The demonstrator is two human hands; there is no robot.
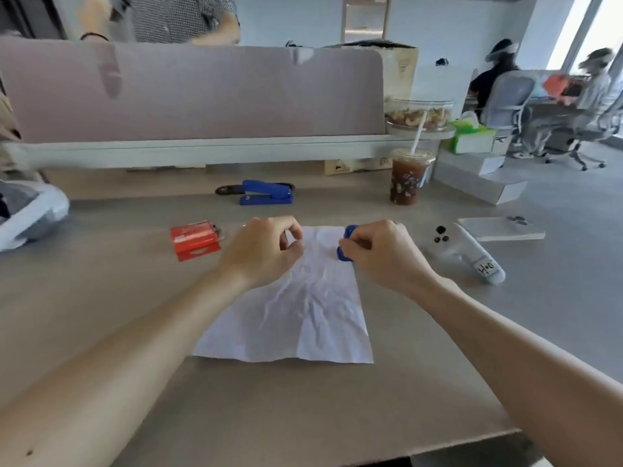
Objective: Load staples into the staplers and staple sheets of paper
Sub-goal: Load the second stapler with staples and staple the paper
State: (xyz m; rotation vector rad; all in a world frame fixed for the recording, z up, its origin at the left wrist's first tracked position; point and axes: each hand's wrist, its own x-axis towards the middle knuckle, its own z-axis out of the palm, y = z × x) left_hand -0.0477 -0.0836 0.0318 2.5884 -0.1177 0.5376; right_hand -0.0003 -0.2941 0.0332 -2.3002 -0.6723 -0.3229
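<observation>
A creased white sheet of paper (296, 318) lies flat on the desk in front of me. My right hand (381, 254) grips a small blue stapler (345, 242) at the sheet's far right corner; most of that stapler is hidden by my fingers. My left hand (263, 251) rests on the sheet's far left part with fingers curled and thumb meeting forefinger; whether it pinches the paper I cannot tell. A second, larger blue stapler (266, 192) lies farther back on the desk. A red staple box (195, 240) sits left of my left hand.
An iced coffee cup with a straw (408, 178) stands at the back right. Two phones (472, 254) (502, 228) lie right of the paper. A grey divider (188, 92) closes the desk's far side. A bag (27, 210) sits at the left. People sit beyond.
</observation>
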